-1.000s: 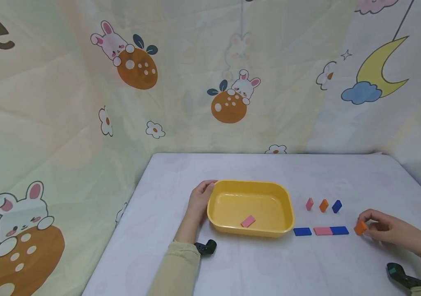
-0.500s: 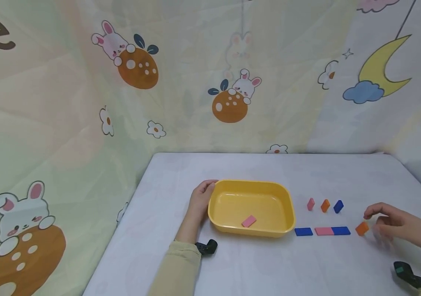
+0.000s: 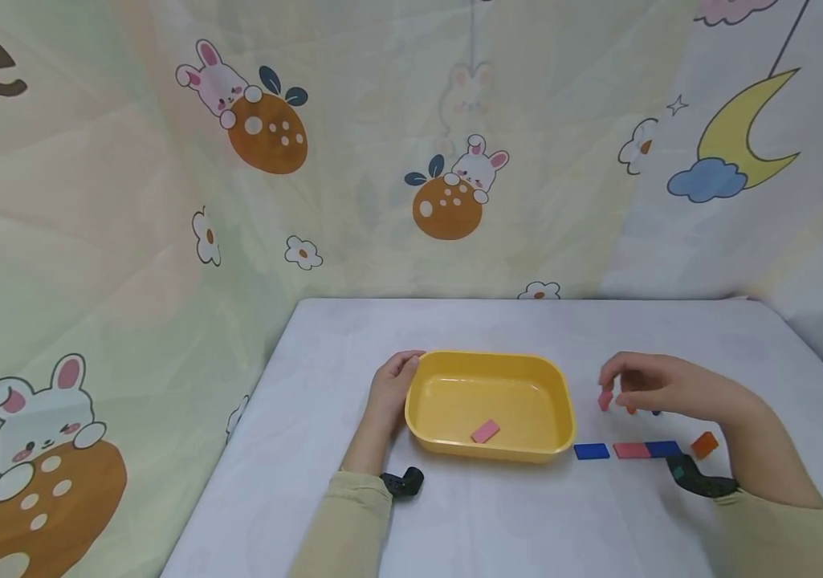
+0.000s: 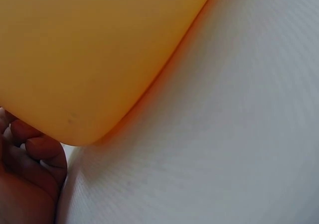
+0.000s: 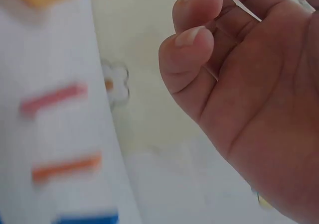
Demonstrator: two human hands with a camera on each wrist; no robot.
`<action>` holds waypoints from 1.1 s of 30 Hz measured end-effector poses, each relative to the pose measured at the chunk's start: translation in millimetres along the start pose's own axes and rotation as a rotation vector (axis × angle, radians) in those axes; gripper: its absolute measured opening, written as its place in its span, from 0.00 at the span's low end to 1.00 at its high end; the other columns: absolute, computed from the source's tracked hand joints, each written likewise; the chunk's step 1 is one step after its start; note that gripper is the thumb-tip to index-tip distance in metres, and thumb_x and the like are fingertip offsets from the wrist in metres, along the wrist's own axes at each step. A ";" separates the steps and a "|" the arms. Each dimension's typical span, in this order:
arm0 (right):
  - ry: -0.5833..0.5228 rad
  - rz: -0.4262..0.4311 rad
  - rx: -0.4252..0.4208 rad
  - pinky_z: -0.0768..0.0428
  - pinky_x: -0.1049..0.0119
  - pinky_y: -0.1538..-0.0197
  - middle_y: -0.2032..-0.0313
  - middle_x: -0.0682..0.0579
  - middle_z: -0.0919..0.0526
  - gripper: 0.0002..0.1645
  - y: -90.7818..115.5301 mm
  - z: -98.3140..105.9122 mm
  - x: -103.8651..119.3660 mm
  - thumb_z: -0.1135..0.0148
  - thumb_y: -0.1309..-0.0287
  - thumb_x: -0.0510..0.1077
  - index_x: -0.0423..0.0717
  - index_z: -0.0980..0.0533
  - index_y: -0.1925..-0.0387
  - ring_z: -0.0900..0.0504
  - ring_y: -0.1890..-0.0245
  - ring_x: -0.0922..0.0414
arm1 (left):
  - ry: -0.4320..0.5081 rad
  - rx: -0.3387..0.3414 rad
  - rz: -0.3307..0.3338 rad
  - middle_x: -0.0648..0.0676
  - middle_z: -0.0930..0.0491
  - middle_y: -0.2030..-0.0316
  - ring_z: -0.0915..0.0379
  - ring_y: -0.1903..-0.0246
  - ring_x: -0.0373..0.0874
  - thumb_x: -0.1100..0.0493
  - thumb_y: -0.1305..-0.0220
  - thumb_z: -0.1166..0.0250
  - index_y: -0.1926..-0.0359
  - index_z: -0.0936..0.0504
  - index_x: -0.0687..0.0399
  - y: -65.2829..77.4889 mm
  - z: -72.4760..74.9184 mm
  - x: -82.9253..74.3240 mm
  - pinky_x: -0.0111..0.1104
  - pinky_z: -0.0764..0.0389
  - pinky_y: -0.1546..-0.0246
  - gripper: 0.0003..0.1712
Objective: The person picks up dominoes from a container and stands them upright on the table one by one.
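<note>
My left hand [image 3: 389,393] grips the left end of a yellow plastic tray [image 3: 563,433]; its curled fingers show by the tray's corner in the left wrist view. One pink block [image 3: 486,432] lies inside the tray. To the right, my right hand [image 3: 671,388] reaches over a short row of standing thin blocks, thumb and forefinger apart, close to the pink one [image 3: 605,401]. Behind it the orange block [image 5: 66,168] and the blue block [image 5: 85,218] stand in line, mostly covered by the hand in the head view. The right wrist view shows bent fingers holding nothing.
Nearer me lie a blue block [image 3: 592,451], a pink block [image 3: 631,451] end to end with another blue block [image 3: 662,449], and a tilted orange block [image 3: 704,445]. The white table [image 3: 498,522] meets a printed cloth backdrop [image 3: 353,160].
My right hand has let go of the orange block at the right end of the front row and moved left and away from me, to the standing pink block. The left hand and tray stay put.
</note>
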State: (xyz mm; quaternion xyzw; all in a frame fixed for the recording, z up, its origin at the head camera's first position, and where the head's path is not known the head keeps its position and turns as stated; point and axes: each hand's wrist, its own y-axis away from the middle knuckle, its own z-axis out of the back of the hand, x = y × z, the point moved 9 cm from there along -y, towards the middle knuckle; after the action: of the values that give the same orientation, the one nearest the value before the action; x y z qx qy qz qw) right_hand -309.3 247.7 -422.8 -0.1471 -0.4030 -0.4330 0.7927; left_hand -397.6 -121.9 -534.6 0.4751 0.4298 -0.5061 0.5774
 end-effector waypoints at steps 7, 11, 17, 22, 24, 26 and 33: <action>0.105 -0.083 0.148 0.17 0.63 0.64 0.59 0.49 0.20 0.15 -79.3 -34.2 30.2 0.34 0.38 0.49 0.54 0.24 0.50 0.23 0.62 0.51 | -0.002 0.004 0.014 0.40 0.17 0.51 0.23 0.47 0.40 0.35 0.32 0.43 0.51 0.17 0.31 -0.1 -0.4 0.1 0.40 0.21 0.41 0.17; 0.122 -0.025 0.235 0.21 0.66 0.63 0.56 0.49 0.19 0.14 -116.0 -59.1 42.9 0.34 0.39 0.45 0.53 0.23 0.51 0.23 0.62 0.53 | 0.000 0.006 0.011 0.40 0.16 0.51 0.23 0.47 0.41 0.37 0.32 0.42 0.51 0.17 0.32 0.2 -0.4 -0.8 0.40 0.21 0.42 0.16; 0.063 -0.037 0.368 0.24 0.66 0.68 0.57 0.50 0.19 0.14 -151.0 -98.2 46.8 0.34 0.39 0.43 0.51 0.22 0.51 0.24 0.65 0.56 | 0.003 0.003 -0.011 0.41 0.16 0.52 0.23 0.47 0.41 0.38 0.32 0.41 0.52 0.16 0.32 -0.1 0.0 -2.8 0.40 0.22 0.41 0.14; 0.112 -0.127 0.439 0.31 0.67 0.68 0.63 0.56 0.22 0.14 -161.2 -120.4 36.9 0.29 0.44 0.51 0.56 0.20 0.56 0.28 0.69 0.56 | 0.013 0.007 -0.030 0.42 0.16 0.51 0.22 0.47 0.41 0.38 0.31 0.42 0.50 0.16 0.34 0.0 -0.2 -2.8 0.39 0.21 0.42 0.16; 0.142 -0.160 0.448 0.32 0.66 0.66 0.67 0.57 0.23 0.18 -162.3 -124.7 32.7 0.26 0.49 0.57 0.57 0.20 0.59 0.28 0.68 0.57 | 0.012 0.009 -0.029 0.42 0.16 0.51 0.22 0.47 0.41 0.38 0.31 0.42 0.50 0.17 0.34 0.2 -0.5 -2.5 0.39 0.21 0.42 0.16; 0.166 -0.176 0.454 0.32 0.66 0.63 0.69 0.57 0.25 0.21 -163.4 -127.8 29.4 0.24 0.54 0.60 0.57 0.20 0.61 0.27 0.66 0.58 | 0.008 0.010 -0.030 0.41 0.16 0.51 0.22 0.47 0.41 0.38 0.31 0.43 0.50 0.17 0.34 0.2 -0.3 -2.7 0.39 0.21 0.42 0.16; 0.261 -0.139 0.457 0.31 0.67 0.62 0.71 0.59 0.25 0.20 -169.7 -133.7 21.3 0.25 0.54 0.62 0.59 0.21 0.64 0.27 0.66 0.60 | -0.005 0.011 -0.036 0.40 0.16 0.51 0.23 0.47 0.40 0.38 0.31 0.43 0.51 0.17 0.33 -0.8 0.9 -2.9 0.39 0.21 0.42 0.16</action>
State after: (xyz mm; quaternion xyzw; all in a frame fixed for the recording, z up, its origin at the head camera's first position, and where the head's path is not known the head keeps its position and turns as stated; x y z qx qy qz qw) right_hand -371.2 59.0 -510.6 0.1208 -0.3940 -0.3993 0.8190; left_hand -398.7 -122.2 -531.7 0.4691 0.4342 -0.5199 0.5667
